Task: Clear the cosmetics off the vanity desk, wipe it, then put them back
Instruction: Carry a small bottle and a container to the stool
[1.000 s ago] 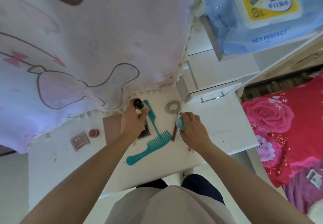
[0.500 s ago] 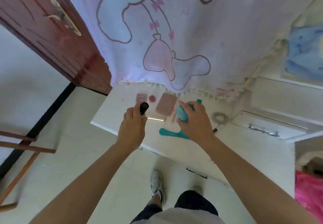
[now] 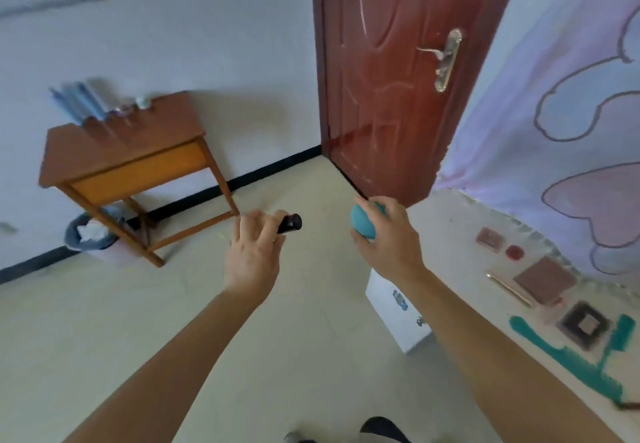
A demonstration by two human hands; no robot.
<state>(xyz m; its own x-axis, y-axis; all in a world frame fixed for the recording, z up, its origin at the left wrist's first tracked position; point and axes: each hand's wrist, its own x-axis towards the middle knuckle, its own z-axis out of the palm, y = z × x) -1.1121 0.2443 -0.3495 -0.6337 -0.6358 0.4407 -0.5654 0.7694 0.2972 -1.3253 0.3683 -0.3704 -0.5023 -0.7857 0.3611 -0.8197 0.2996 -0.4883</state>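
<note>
The person stands turned away from the white table (image 3: 450, 235), both arms stretched out over the pale floor (image 3: 173, 321). The left hand (image 3: 251, 252) grips a small black tube (image 3: 290, 224), its fingers (image 3: 258, 223) curled round the body so that only the rounded dark end pokes out to the right. The right hand (image 3: 388, 238) holds a teal egg-shaped sponge (image 3: 362, 221), fingers and thumb wrapped about it. Both things are in the air, well apart from the table and from each other.

The rest of the cosmetics lie on the table along the right edge of the view, below a hanging pale cloth with a cartoon print (image 3: 571, 96). A small pink compact (image 3: 489, 239) lies farthest off, with a round red pot (image 3: 514, 252) just beside it. Nearer is a square brown-pink palette (image 3: 545, 280), and a thin gold pencil (image 3: 507, 288) lies along its floor-side edge. Nearer again is a dark square compact (image 3: 585, 325), and two teal combs (image 3: 571, 363) lie beside it, meeting at an angle.

A white box (image 3: 394, 311) sits on the floor against the table, under the right forearm. Ahead is a dark red door (image 3: 398, 79) with a brass handle (image 3: 446, 58). To the left, against the white wall, a wooden side table (image 3: 124, 152) carries some blurred bluish items, and a grey waste bin (image 3: 90, 235) with crumpled paper sits under it.
</note>
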